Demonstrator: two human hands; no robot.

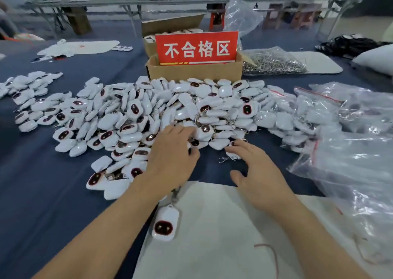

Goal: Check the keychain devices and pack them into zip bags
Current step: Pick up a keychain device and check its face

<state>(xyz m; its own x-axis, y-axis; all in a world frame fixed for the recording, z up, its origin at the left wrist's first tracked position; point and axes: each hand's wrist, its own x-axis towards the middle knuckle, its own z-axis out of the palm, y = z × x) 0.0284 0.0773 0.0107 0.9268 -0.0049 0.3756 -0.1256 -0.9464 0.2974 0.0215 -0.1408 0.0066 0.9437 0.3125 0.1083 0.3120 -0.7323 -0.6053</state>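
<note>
A large heap of white keychain devices (136, 112) with dark red faces covers the blue cloth. My left hand (172, 153) lies palm down on the heap's near edge, its fingers stretched forward over several devices. My right hand (255, 172) hovers just to the right, fingers spread and fingertips touching a device (232, 153) at the edge of the heap. A single device (164, 223) lies face up on the white mat (223, 225), and its chain runs up under my left wrist. Clear zip bags (348, 172) are piled at the right.
A cardboard box (195, 71) with a red sign (196, 48) stands behind the heap. To its right a clear bag holds metal key rings (274, 61). A smaller group of devices (29, 85) lies at the far left. Tables and stools stand in the background.
</note>
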